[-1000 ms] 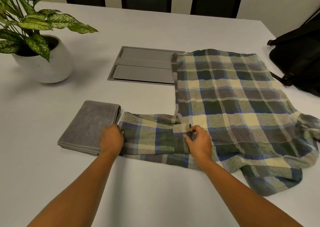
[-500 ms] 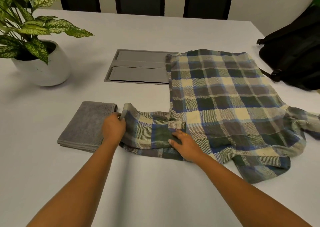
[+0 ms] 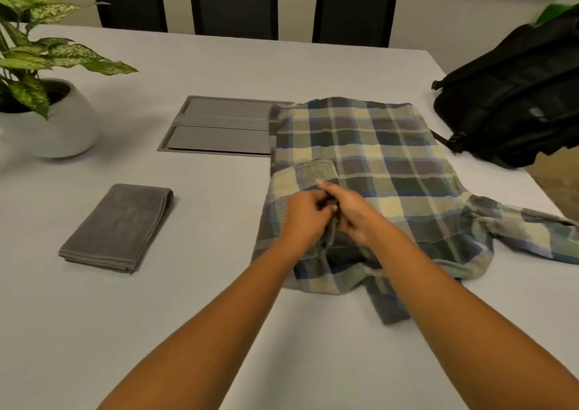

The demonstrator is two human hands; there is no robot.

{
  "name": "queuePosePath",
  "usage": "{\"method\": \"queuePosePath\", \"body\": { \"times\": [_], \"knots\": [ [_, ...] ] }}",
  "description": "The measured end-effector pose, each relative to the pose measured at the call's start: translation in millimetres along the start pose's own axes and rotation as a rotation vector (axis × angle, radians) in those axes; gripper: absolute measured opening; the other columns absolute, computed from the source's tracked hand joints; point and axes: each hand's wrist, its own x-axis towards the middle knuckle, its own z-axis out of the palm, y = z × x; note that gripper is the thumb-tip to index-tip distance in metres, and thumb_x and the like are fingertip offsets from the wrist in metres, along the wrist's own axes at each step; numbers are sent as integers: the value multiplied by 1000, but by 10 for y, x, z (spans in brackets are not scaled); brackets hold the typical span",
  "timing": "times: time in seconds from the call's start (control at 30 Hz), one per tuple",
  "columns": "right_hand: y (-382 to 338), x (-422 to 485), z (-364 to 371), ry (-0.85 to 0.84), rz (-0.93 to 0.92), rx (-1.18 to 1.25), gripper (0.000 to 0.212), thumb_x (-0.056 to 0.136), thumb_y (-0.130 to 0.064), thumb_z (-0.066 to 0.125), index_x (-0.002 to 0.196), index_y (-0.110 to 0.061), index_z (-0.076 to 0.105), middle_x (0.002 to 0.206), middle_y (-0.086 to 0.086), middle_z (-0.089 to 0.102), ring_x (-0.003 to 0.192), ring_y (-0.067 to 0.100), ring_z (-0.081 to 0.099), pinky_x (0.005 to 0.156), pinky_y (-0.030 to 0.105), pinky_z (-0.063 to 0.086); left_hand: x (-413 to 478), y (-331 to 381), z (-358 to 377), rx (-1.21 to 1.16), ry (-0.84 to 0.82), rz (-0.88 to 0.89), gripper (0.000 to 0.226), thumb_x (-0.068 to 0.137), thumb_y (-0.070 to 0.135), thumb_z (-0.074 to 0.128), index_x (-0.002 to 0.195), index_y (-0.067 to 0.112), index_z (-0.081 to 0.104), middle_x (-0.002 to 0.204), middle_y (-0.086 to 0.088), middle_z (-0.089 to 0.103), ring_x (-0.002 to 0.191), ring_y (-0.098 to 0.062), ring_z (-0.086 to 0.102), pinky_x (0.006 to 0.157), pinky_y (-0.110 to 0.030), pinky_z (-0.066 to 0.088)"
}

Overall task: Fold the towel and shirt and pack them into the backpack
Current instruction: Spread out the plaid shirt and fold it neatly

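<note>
Shirt (image 3: 376,146) (plaid) lies spread on the table (image 3: 156,315), right of centre, with one sleeve (image 3: 300,177) laid across its body. Left hand (image 3: 302,212) and right hand (image 3: 351,209) meet over that sleeve, fingers curled, each pinching shirt cloth. Folded towel (image 3: 119,227) lies well apart to the left. Backpack (image 3: 517,96) sits near the shirt's far right edge. Potted plant (image 3: 53,127) stands far left.

Soft even light, faint shadows, hands motion-blurred, wide-angle edge bending
</note>
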Motion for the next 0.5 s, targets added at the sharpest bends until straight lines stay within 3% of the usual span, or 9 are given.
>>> {"method": "queuePosePath", "body": {
  "times": [0.1,0.17,0.27,0.33,0.5],
  "knots": [
    [-100,45,-388,121,-21,-88,14,92,-19,53,86,-8,58,84,15,62,77,27,60,77,42,51,12,71,282,-193,-75,-40,29,90,7,58,119,5,62,110,-12,67,99,-22,65,90,-39,52],
    [-143,68,-660,152,-23,-124,13,95,-14,51,87,-6,57,83,13,63,75,25,60,72,37,51,43,71,355,-219,26,-28,21,91,10,57,110,9,67,107,-9,68,97,-19,64,89,-34,52],
    [-92,174,-1139,201,10,-180,29,95,-15,53,117,4,55,111,16,62,102,31,60,89,40,48,138,-47,376,-147,246,-53,17,93,15,54,104,14,67,108,-3,65,95,-11,58,86,-25,47],
    [-15,211,-1442,214,43,-183,35,94,-16,54,125,1,52,119,16,61,109,33,57,95,43,47,200,-210,414,-46,309,-90,20,94,18,53,110,14,64,115,-4,62,100,-13,56,85,-23,44],
    [302,286,-1949,318,56,-219,27,95,-16,53,117,-2,57,111,12,61,104,32,58,91,43,49,114,-714,632,354,79,-140,64,81,50,63,134,19,45,139,-6,43,127,-25,40,103,-42,38]
  ]
}}
